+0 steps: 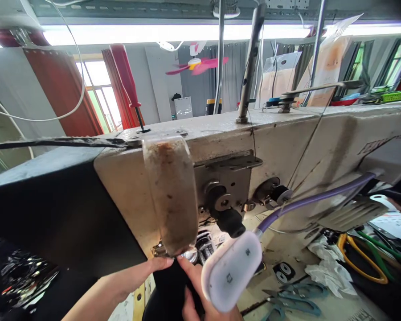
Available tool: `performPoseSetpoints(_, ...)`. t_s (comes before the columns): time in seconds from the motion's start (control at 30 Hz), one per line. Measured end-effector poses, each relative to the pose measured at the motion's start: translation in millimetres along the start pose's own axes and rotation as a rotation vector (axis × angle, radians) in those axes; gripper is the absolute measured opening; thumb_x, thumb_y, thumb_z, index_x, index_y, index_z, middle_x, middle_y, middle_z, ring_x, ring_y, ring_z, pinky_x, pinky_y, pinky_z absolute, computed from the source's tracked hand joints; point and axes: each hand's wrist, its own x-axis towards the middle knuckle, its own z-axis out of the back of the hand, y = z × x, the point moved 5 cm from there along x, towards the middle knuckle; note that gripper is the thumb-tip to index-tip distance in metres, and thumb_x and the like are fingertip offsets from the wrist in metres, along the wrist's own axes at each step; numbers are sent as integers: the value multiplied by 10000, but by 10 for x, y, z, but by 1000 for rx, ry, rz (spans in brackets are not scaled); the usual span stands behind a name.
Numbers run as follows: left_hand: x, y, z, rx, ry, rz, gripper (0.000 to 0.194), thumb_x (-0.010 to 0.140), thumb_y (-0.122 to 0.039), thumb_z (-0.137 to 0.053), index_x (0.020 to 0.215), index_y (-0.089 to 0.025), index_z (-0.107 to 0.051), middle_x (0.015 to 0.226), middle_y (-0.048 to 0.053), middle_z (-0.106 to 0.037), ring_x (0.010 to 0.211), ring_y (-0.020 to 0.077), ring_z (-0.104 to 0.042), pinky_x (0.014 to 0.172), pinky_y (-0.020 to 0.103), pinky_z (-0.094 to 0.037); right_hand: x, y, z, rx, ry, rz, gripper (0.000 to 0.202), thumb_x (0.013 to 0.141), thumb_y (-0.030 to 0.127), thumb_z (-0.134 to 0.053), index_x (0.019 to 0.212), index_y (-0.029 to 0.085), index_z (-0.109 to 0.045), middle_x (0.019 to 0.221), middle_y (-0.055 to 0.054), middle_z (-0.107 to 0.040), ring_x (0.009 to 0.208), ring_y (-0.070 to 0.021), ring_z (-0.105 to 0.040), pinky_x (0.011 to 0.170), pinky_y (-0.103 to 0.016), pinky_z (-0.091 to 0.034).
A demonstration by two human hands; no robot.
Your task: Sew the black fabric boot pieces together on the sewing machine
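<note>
Black fabric [169, 290] lies pinched between left hand [153, 267] and right hand [195, 290] under the sewing machine [220, 151].

Single head-worn view, looking forward and slightly down from very close to the sewing machine [254, 147], whose head fills the frame; the surface [287, 254] shows lower right, windows and ceiling light beyond.
</note>
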Motion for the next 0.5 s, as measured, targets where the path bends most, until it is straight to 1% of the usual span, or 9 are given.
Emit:
performPoseSetpoints(0.03,-6,18,-5,-44,7,53,408,619,-548,-683,793,-192,-780,1005,79,-761,1027,319,-676,1002,435,-476,17,15,-3,-35,19,27,350,849,289,-507,1157,233,-663,735,-78,-669,730,-267,-674,642,-329,-572)
performPoseSetpoints(0.07,-16,28,6,-79,-16,87,431,576,-553,-713,798,-190,-776,1054,83,-749,1080,327,-650,1047,439,-436,33,29,-3,-72,30,47,360,851,289,-500,1168,230,-660,724,-79,-668,719,-269,-671,631,-333,-569)
performPoseSetpoints(0.1,-29,28,32,-90,-62,94,457,541,-560,-737,807,-191,-771,1102,85,-734,1126,333,-623,1080,443,-399,47,40,-2,-104,34,63,373,851,285,-493,1182,224,-653,716,-80,-666,706,-269,-667,629,-340,-567)
performPoseSetpoints(0.17,-62,6,94,-41,-165,43,500,514,-581,-760,837,-199,-763,1149,86,-717,1172,339,-590,1111,456,-357,68,53,4,-140,37,82,405,847,277,-485,1218,219,-635,693,-77,-656,680,-266,-659,640,-353,-562)
performPoseSetpoints(0.23,-92,-5,118,21,-216,6,514,525,-597,-759,865,-211,-760,1139,83,-721,1185,345,-580,1120,475,-338,75,49,6,-144,45,91,425,838,279,-489,1237,222,-626,661,-68,-637,663,-262,-654,646,-363,-559)
performPoseSetpoints(0.3,-110,5,116,41,-254,0,480,552,-581,-744,861,-214,-762,1111,81,-732,1171,351,-591,1110,487,-350,66,34,1,-138,53,103,411,830,282,-503,1214,234,-642,643,-62,-626,657,-262,-653,625,-357,-557)
performPoseSetpoints(0.37,-107,35,93,2,-273,18,433,577,-548,-719,850,-215,-766,1099,75,-736,1158,339,-605,1093,472,-380,45,13,-2,-123,41,110,379,835,271,-515,1185,240,-654,636,-55,-626,640,-253,-658,584,-330,-553)
performPoseSetpoints(0.47,-78,122,71,-45,-297,100,411,591,-532,-710,837,-208,-766,1089,89,-737,1119,335,-632,1038,471,-445,9,-28,3,-45,-22,79,328,869,253,-511,1165,211,-645,632,-44,-629,568,-215,-653,526,-285,-541)
performPoseSetpoints(0.5,-65,135,76,-26,-310,94,410,593,-536,-715,833,-207,-764,1079,94,-740,1098,338,-643,1015,474,-466,0,-39,4,-15,-42,67,313,881,254,-502,1156,199,-642,631,-44,-631,544,-206,-649,507,-276,-536)
